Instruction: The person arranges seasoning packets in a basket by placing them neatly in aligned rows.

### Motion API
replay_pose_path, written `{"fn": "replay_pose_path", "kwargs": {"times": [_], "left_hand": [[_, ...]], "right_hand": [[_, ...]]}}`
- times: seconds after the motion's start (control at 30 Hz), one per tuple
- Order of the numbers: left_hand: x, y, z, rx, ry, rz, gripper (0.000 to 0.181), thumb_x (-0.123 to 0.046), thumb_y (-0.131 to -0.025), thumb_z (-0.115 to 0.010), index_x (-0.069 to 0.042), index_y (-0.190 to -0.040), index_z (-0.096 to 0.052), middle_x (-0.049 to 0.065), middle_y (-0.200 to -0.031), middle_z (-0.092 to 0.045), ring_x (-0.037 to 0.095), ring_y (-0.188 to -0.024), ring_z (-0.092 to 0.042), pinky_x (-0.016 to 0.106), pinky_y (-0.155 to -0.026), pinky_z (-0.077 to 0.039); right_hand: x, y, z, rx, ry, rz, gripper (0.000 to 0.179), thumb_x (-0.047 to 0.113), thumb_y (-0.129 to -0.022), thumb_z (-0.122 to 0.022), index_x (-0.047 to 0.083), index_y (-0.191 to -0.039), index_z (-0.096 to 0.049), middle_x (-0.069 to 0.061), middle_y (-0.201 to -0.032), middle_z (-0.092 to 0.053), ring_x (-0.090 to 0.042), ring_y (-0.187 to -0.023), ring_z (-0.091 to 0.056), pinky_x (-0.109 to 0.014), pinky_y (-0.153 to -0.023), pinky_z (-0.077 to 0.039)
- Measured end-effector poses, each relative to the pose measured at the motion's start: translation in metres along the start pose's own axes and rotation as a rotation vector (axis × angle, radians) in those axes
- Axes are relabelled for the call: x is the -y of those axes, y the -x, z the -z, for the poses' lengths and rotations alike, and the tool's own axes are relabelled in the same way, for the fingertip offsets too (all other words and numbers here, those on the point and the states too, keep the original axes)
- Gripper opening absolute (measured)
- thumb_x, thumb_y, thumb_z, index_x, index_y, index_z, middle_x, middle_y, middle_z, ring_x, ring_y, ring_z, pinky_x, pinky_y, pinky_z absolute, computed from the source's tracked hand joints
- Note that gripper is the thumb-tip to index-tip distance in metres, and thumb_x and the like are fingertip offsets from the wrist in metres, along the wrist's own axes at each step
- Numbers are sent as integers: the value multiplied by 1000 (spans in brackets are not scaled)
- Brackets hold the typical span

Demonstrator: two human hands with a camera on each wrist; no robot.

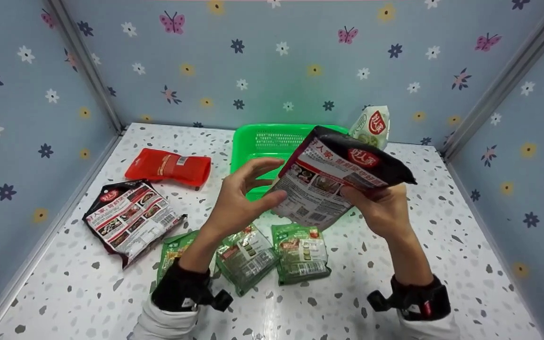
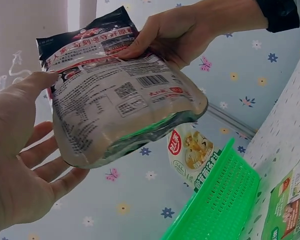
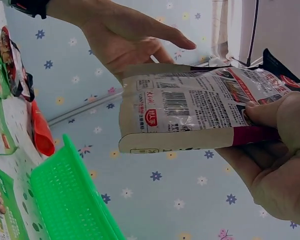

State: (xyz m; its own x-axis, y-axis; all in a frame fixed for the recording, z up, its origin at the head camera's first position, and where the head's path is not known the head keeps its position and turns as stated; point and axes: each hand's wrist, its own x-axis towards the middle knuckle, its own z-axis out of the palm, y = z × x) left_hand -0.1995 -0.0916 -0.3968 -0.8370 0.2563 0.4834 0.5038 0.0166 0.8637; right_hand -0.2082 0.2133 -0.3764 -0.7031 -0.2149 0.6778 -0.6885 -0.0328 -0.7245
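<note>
My right hand (image 1: 385,210) grips a black-topped seasoning packet (image 1: 319,177) by its right side, thumb on the printed back and fingers behind. The packet is held up in the air and tilted, over the front of a green basket (image 1: 240,146). At the packet's left edge is my left hand (image 1: 239,198), thumb and fingers spread. In the left wrist view, that hand's thumb (image 2: 37,82) lies right by the packet's edge. The right wrist view shows the barcode side of the packet (image 3: 190,105) and its pale bottom fold.
A white-and-green packet (image 1: 371,127) stands upright at the basket's back right corner. On the speckled table lie a red packet (image 1: 168,167), another black-topped packet (image 1: 132,219) and several green packets (image 1: 301,255) in front. Flowered panels (image 1: 272,61) enclose the back and sides.
</note>
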Motion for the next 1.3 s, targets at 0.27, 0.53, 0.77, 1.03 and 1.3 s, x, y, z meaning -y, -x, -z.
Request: {"fn": "replay_pose_path", "kwargs": {"times": [0.27,0.53,0.77,1.03,1.3], "left_hand": [[1,-2,-1,154,-84,27,64,-17,-101,-87,-12,-160,-62,9,-146,-76,24,-137,-73,40,-113,-64],[8,-1,-3,235,-102,-14,59,-16,-99,-89,-10,-153,-68,11,-140,-79,25,-117,-82,36,-99,-70],[12,-2,-8,274,-110,-13,45,-14,-98,-89,-9,-141,-76,11,-129,-85,24,-110,-85,33,-90,-71],[14,-4,-10,280,-143,0,39,-13,-97,-90,-10,-135,-81,10,-124,-87,24,-110,-86,33,-91,-71],[14,-1,-12,289,-150,52,34,-14,-98,-89,-10,-132,-83,11,-123,-87,25,-110,-87,35,-93,-71]], "right_hand": [[-3,6,3,73,91,-65,43,-25,-86,-78,-12,-127,-77,9,-119,-86,-10,-106,-83,-24,-90,-69],[-5,7,4,127,186,-38,40,-22,-86,-81,-8,-123,-81,12,-119,-85,-7,-104,-83,-23,-90,-68],[-6,7,3,137,181,-29,40,-21,-86,-81,-8,-124,-81,9,-119,-85,-9,-104,-84,-25,-90,-69],[-6,8,2,124,203,-30,39,-21,-86,-82,-8,-123,-81,10,-117,-85,-7,-102,-83,-23,-88,-69],[-6,10,3,130,230,-61,36,-18,-88,-81,-7,-122,-81,14,-116,-84,-5,-100,-82,-21,-86,-67]]}}
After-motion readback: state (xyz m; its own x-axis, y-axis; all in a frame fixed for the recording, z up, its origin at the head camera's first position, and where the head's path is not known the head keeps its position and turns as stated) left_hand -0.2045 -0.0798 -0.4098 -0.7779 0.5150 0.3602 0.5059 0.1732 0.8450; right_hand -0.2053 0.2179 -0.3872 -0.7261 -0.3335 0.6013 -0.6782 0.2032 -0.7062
